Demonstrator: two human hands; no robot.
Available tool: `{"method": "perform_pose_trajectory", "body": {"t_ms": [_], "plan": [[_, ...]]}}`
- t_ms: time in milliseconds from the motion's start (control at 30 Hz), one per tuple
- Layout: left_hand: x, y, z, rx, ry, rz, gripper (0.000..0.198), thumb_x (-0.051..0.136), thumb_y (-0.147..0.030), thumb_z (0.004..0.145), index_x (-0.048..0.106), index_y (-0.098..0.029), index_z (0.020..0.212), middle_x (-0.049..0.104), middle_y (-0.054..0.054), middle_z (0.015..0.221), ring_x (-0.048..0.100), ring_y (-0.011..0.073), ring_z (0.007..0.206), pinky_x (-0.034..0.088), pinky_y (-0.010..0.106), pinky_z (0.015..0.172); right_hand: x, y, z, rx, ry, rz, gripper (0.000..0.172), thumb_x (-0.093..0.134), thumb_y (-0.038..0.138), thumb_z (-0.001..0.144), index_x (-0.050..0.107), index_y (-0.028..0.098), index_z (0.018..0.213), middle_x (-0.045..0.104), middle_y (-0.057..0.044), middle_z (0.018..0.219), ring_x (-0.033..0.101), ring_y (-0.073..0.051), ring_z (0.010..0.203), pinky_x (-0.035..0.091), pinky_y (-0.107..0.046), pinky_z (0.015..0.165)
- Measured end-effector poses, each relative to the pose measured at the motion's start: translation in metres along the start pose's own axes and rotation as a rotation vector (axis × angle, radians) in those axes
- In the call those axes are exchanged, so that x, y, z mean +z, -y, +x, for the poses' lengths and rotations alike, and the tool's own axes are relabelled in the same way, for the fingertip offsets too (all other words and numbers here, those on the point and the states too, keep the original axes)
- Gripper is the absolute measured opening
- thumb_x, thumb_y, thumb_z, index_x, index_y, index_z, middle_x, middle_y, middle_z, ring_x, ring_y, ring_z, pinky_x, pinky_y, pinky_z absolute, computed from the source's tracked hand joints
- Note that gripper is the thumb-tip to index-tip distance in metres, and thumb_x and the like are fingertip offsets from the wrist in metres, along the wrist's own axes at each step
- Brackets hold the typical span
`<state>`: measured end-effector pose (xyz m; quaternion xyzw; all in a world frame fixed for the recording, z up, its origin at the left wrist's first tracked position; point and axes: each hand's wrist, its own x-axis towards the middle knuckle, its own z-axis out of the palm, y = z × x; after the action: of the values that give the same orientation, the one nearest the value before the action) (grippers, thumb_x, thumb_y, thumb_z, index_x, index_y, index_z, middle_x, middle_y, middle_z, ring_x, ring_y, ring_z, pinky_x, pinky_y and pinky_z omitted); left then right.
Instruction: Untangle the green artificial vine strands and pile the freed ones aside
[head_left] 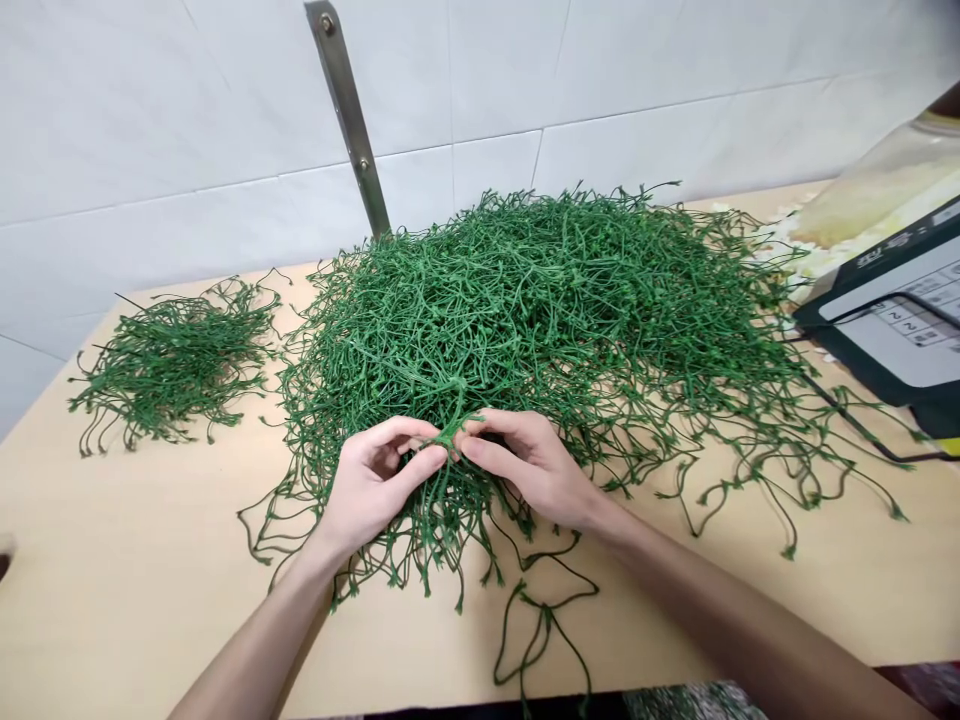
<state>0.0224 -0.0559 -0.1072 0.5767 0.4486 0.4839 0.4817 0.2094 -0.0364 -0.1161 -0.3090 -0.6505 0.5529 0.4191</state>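
Two hands meet at the near edge of the big heap [555,300] of green plastic stems, which fills the middle of the bench [135,560]. The left hand [371,480] and the right hand [536,465] each pinch one sprig [452,432] with thumb and forefinger, fingertips almost touching. They hold it at the knot where its strands join, probably because that is the only firm spot. The thin strands droop from there toward six o'clock, under the palms. The sprig still lies against the heap and is tangled into it, not lifted clear.

At ten o'clock from the hands sits a small pile [172,360] of the same stems. It is well apart from the heap, which seems meant to keep the two lots from mixing. A loose strand [540,620] trails off the front edge at five o'clock. At two o'clock a dark box [892,320] and a clear bag [877,200] are pushed to the side. A metal bracket [349,110] runs up the tiled wall at twelve.
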Motion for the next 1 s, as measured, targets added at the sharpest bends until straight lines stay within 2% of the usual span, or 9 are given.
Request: {"method": "perform_pose_trajectory", "body": {"t_ms": [67,167,333,467,667,800,1000], "plan": [[0.0003,0.0021,-0.0011,0.054,0.004,0.093,0.006,0.074,-0.016,0.077,0.072,-0.018,0.083,0.072,0.001,0.077,0.063,0.0099,0.068,0.051,0.017,0.065,-0.0007,0.0011,-0.0003,-0.01,-0.02,-0.048,0.017,0.065,0.029,0.086,0.061,0.016,0.076,0.055,0.003,0.068,0.048,-0.009,0.063,0.039,-0.023,0.059],[0.0005,0.0035,-0.0019,0.164,0.022,0.198,0.004,0.069,-0.017,0.082,0.073,-0.017,0.084,0.071,0.003,0.076,0.061,0.0119,0.069,0.05,0.021,0.064,-0.0012,0.0039,0.0003,-0.003,-0.008,-0.067,0.019,0.076,0.026,0.077,0.06,0.016,0.073,0.056,0.003,0.067,0.05,-0.009,0.063,0.041,-0.023,0.06],[0.0039,0.0009,-0.0001,0.302,0.019,0.24,0.012,0.062,-0.014,0.086,0.073,-0.016,0.082,0.071,0.005,0.073,0.062,0.0133,0.065,0.05,0.024,0.061,-0.0025,0.0052,0.0019,0.028,0.041,-0.068,0.016,0.076,0.024,0.075,0.063,0.017,0.073,0.06,0.004,0.064,0.051,-0.008,0.058,0.044,-0.022,0.058],[0.0066,-0.0001,-0.0014,0.313,0.004,0.274,0.012,0.061,-0.015,0.087,0.072,-0.015,0.084,0.071,0.006,0.074,0.062,0.0137,0.064,0.05,0.024,0.06,-0.0055,0.0036,0.0013,-0.01,0.067,-0.09,0.011,0.073,0.024,0.077,0.065,0.016,0.078,0.063,0.002,0.068,0.054,-0.009,0.06,0.046,-0.023,0.061],[0.0083,0.0028,-0.0067,0.274,-0.036,0.358,0.008,0.061,-0.015,0.087,0.069,-0.015,0.09,0.067,0.0,0.067,0.058,0.0092,0.056,0.046,0.019,0.054,-0.0087,0.0055,0.0012,-0.076,0.13,-0.08,0.003,0.066,0.016,0.077,0.065,0.015,0.079,0.066,-0.001,0.073,0.058,-0.011,0.066,0.049,-0.025,0.066],[0.0074,0.0063,-0.0076,0.264,-0.02,0.384,0.008,0.062,-0.015,0.087,0.068,-0.015,0.091,0.066,-0.001,0.066,0.056,0.0085,0.055,0.045,0.018,0.053,-0.0059,0.0072,0.0029,-0.034,0.071,-0.07,0.008,0.065,0.02,0.078,0.063,0.015,0.072,0.061,0.001,0.065,0.053,-0.009,0.059,0.045,-0.023,0.06],[0.0078,0.0056,-0.0073,0.321,0.021,0.423,0.009,0.06,-0.014,0.087,0.068,-0.015,0.09,0.065,0.001,0.07,0.056,0.0093,0.058,0.045,0.02,0.055,-0.0077,0.0048,0.0036,-0.032,0.056,-0.123,0.008,0.057,0.012,0.073,0.057,0.017,0.066,0.053,0.003,0.063,0.046,-0.009,0.059,0.04,-0.023,0.057]]}}
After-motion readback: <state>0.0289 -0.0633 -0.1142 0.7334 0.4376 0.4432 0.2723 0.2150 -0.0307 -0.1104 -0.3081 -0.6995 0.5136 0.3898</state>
